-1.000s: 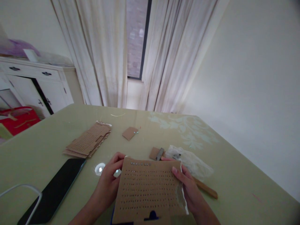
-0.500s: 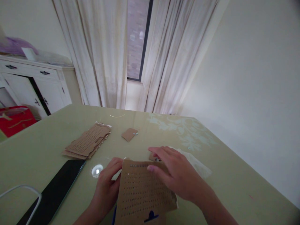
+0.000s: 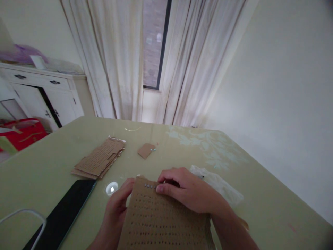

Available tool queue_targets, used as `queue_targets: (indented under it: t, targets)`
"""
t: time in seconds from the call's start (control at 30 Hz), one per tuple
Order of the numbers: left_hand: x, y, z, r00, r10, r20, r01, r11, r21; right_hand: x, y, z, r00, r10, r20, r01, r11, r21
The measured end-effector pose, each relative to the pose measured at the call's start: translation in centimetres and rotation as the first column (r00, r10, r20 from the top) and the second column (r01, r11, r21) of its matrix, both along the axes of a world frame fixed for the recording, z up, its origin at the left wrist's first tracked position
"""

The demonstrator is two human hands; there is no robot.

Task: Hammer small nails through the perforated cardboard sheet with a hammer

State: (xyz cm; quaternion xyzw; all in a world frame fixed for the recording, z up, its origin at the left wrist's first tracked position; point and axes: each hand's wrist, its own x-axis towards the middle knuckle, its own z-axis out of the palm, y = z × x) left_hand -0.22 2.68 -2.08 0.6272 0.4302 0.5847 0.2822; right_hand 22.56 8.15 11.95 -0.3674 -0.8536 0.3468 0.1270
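Observation:
A brown cardboard sheet (image 3: 161, 222) with rows of small holes lies tilted before me, a few shiny studs along its top edge. My left hand (image 3: 117, 208) grips the sheet's left edge, thumb on top. My right hand (image 3: 187, 191) rests across the sheet's upper right corner, fingertips curled at the stud row. Whether the fingers pinch a stud is hidden.
On the green table (image 3: 260, 194) lie a stack of perforated cardboard sheets (image 3: 100, 158), a small cardboard piece (image 3: 146, 150), a dark phone (image 3: 62, 215) with a white cable (image 3: 23, 213), a clear plastic bag (image 3: 217, 182) and a shiny round spot (image 3: 111, 188). A white cabinet (image 3: 44, 93) stands at left.
My right hand left the sheet's right edge, reached over its top and now settles on the upper corner. The sheet has shifted lower in view.

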Motion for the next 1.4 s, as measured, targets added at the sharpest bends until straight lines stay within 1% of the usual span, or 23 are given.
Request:
queue_targets:
  t: [0.1,0.2,0.3,0.4,0.57,0.67,0.73,0.83,0.9,0.97,1.03,1.07,1.1,1.17,1.23,1.3,1.4]
  targets:
    - [0.0,0.1,-0.3,0.999,-0.033,-0.003,0.033,0.999,-0.007,0.1,-0.1,0.2,1.000,-0.028,0.012,0.028,1.000,-0.005]
    - [0.0,0.0,0.1,0.999,-0.002,-0.052,0.003,1.000,0.018,0.0,-0.1,-0.1,0.997,-0.061,0.038,0.061,0.998,-0.007]
    - [-0.1,-0.2,0.7,0.992,0.060,-0.112,-0.049,0.994,0.103,-0.1,0.0,-0.6,0.996,-0.068,0.064,0.068,0.998,0.007]
    - [-0.3,-0.2,0.8,0.984,0.105,-0.147,-0.076,0.979,0.191,-0.2,0.2,-1.0,0.995,-0.069,0.079,0.067,0.997,0.026]
    - [-0.6,-0.2,0.7,0.981,0.106,-0.165,-0.065,0.970,0.233,-0.3,0.3,-1.0,0.994,-0.075,0.075,0.076,0.997,-0.003]
    - [-0.6,-0.5,0.8,0.980,0.073,-0.184,-0.032,0.975,0.219,-0.4,0.4,-1.1,0.991,-0.094,0.096,0.096,0.995,-0.016]
    - [-0.6,-0.6,0.7,0.979,0.031,-0.200,0.010,0.980,0.198,-0.4,0.4,-1.1,0.989,-0.090,0.113,0.093,0.995,-0.025]
    - [-0.9,-0.3,0.5,0.975,-0.031,-0.221,0.057,0.992,0.113,-0.3,0.6,-1.2,0.990,-0.081,0.111,0.086,0.995,-0.041]
    - [-1.3,0.2,0.7,0.968,-0.039,-0.247,0.052,0.998,0.047,-0.3,0.8,-1.1,0.991,-0.095,0.097,0.098,0.995,-0.028]
    - [-1.8,0.7,1.2,0.969,0.031,-0.245,-0.023,0.999,0.036,-0.1,0.8,-0.9,0.985,-0.138,0.100,0.136,0.990,0.022]
    - [-2.2,0.7,2.0,0.961,0.166,-0.223,-0.153,0.985,0.077,0.0,0.6,-0.6,0.972,-0.191,0.134,0.180,0.980,0.091]
    - [-2.3,0.6,2.3,0.948,0.218,-0.231,-0.197,0.974,0.111,0.1,0.4,-0.5,0.965,-0.208,0.157,0.190,0.974,0.124]
    - [-2.3,0.5,2.7,0.934,0.241,-0.265,-0.206,0.967,0.152,0.1,0.2,-0.4,0.960,-0.215,0.181,0.190,0.971,0.148]
    - [-2.3,0.1,3.2,0.901,0.223,-0.371,-0.134,0.958,0.252,0.0,-0.5,-0.2,0.953,-0.204,0.226,0.164,0.969,0.182]
    - [-2.0,-0.2,3.4,0.878,0.203,-0.434,-0.053,0.942,0.332,-0.3,-1.1,0.0,0.942,-0.188,0.277,0.137,0.971,0.195]
    - [-1.6,-0.2,3.5,0.880,0.203,-0.430,-0.034,0.929,0.369,-0.5,-1.6,0.2,0.928,-0.180,0.325,0.122,0.974,0.191]
    - [-1.2,-0.3,3.7,0.890,0.182,-0.418,-0.009,0.924,0.383,-0.9,-1.9,0.4,0.912,-0.166,0.375,0.095,0.975,0.200]
